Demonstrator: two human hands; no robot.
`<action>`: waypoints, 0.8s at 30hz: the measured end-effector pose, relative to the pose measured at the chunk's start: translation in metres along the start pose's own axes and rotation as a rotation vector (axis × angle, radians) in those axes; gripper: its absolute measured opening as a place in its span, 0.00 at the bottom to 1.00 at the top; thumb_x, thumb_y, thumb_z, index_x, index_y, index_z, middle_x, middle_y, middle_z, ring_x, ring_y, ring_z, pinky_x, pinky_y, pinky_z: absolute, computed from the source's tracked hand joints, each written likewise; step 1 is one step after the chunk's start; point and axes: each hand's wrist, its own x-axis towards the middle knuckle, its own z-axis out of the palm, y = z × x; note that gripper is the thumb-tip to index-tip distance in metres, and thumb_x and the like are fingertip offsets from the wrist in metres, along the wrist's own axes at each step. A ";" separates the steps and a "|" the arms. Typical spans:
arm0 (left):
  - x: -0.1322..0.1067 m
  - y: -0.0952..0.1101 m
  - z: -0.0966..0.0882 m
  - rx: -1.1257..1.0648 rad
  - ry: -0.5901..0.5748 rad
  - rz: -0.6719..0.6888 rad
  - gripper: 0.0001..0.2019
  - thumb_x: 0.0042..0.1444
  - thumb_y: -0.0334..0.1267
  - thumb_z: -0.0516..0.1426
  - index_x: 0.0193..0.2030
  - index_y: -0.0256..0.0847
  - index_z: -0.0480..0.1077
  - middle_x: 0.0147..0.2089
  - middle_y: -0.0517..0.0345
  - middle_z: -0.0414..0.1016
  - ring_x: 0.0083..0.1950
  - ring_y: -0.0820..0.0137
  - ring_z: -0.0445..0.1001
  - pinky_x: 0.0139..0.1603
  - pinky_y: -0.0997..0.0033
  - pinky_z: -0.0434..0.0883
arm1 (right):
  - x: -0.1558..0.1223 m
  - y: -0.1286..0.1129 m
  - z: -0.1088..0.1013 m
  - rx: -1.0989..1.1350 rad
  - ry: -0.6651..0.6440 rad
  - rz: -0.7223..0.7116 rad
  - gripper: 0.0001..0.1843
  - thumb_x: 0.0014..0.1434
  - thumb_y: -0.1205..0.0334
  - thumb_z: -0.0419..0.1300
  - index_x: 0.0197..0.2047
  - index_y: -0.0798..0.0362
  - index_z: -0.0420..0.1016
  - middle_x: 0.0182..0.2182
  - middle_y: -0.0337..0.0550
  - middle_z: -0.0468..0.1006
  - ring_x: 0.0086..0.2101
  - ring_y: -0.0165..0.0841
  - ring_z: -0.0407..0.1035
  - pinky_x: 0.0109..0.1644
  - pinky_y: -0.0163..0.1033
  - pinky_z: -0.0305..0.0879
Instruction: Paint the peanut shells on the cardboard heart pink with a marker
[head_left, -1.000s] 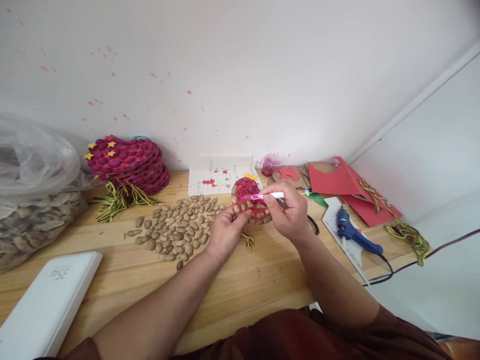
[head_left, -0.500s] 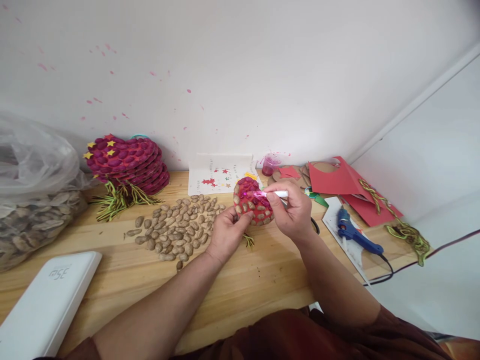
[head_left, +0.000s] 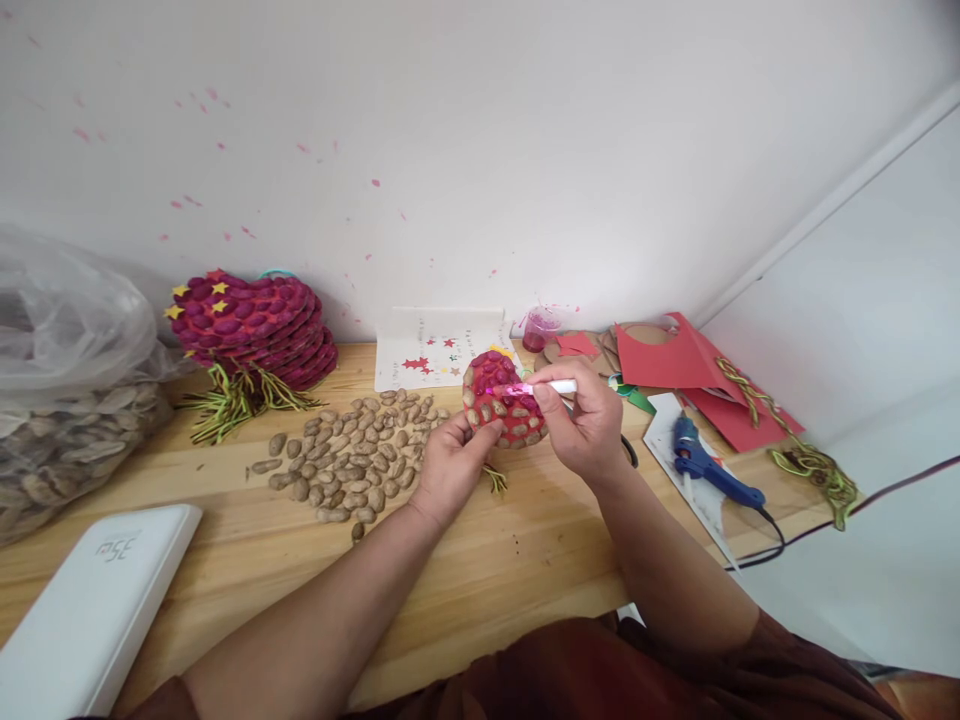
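Note:
My left hand (head_left: 456, 465) is closed on the near left edge of a red peanut-covered disc (head_left: 491, 372), thumb on its front. Peanuts on the disc's upper part are magenta; those along the left and lower edges are still plain tan. A few green yarn strands (head_left: 495, 480) show below it. In my right hand (head_left: 589, 425) a paintbrush (head_left: 559, 386) with a white handle is pinched, its magenta-coated end against the painted peanuts. That hand hides the disc's right side. Loose peanuts (head_left: 352, 460) lie spread on the table left of my left hand.
A stack of magenta peanut pieces (head_left: 255, 325) with yarn tassels stands by the wall, beside a plastic bag of peanuts (head_left: 75, 430). A white power bank (head_left: 105, 600) lies front left. Behind the disc are a paint cup (head_left: 538, 330) and paper sheet (head_left: 397, 345); rightward, red card (head_left: 664, 355) and glue gun (head_left: 709, 470).
The disc has shifted and turned slightly to the left in my left hand. The brush end has moved a little over the magenta peanuts. Both hands keep their holds.

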 end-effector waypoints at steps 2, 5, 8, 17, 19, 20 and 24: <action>0.000 0.000 -0.001 -0.030 0.019 -0.029 0.14 0.49 0.47 0.71 0.35 0.38 0.80 0.28 0.59 0.78 0.28 0.74 0.69 0.33 0.75 0.67 | 0.000 0.000 0.000 0.008 -0.013 0.007 0.05 0.68 0.63 0.60 0.40 0.49 0.78 0.35 0.41 0.82 0.37 0.35 0.74 0.45 0.45 0.69; 0.000 0.002 -0.003 -0.048 0.030 -0.066 0.15 0.48 0.46 0.72 0.33 0.38 0.79 0.24 0.64 0.71 0.24 0.78 0.59 0.26 0.77 0.58 | -0.001 -0.001 0.000 0.010 -0.036 0.015 0.05 0.68 0.62 0.61 0.40 0.49 0.78 0.34 0.42 0.81 0.37 0.36 0.74 0.45 0.46 0.69; 0.000 0.003 -0.002 -0.043 0.021 -0.074 0.15 0.47 0.46 0.72 0.34 0.37 0.79 0.25 0.63 0.71 0.24 0.78 0.57 0.26 0.76 0.56 | -0.001 -0.001 0.000 0.009 -0.048 0.013 0.05 0.67 0.61 0.61 0.41 0.48 0.78 0.34 0.42 0.82 0.37 0.36 0.74 0.46 0.47 0.70; -0.001 0.006 0.000 -0.053 0.053 -0.086 0.17 0.44 0.47 0.73 0.28 0.38 0.74 0.22 0.66 0.65 0.23 0.78 0.54 0.24 0.76 0.52 | -0.001 0.004 0.001 -0.020 0.025 0.045 0.06 0.68 0.61 0.60 0.41 0.49 0.79 0.35 0.43 0.82 0.38 0.37 0.75 0.47 0.46 0.71; -0.001 0.007 0.000 -0.066 0.054 -0.092 0.17 0.44 0.47 0.73 0.28 0.38 0.73 0.21 0.66 0.63 0.22 0.78 0.54 0.24 0.76 0.51 | -0.001 0.003 0.001 0.008 0.011 0.050 0.06 0.68 0.61 0.60 0.41 0.49 0.79 0.35 0.42 0.82 0.38 0.36 0.74 0.46 0.45 0.71; -0.001 0.007 0.000 -0.073 0.052 -0.093 0.17 0.44 0.47 0.73 0.28 0.38 0.73 0.22 0.66 0.64 0.23 0.78 0.54 0.24 0.76 0.52 | -0.002 0.003 0.001 0.019 -0.004 0.046 0.05 0.68 0.61 0.61 0.41 0.48 0.79 0.35 0.42 0.82 0.38 0.36 0.74 0.46 0.45 0.71; 0.000 0.010 0.001 -0.085 0.044 -0.104 0.18 0.43 0.47 0.73 0.28 0.38 0.72 0.21 0.67 0.63 0.22 0.79 0.54 0.24 0.77 0.52 | -0.002 0.002 0.003 0.015 -0.030 0.020 0.04 0.67 0.61 0.61 0.41 0.48 0.79 0.35 0.42 0.82 0.38 0.36 0.74 0.47 0.46 0.71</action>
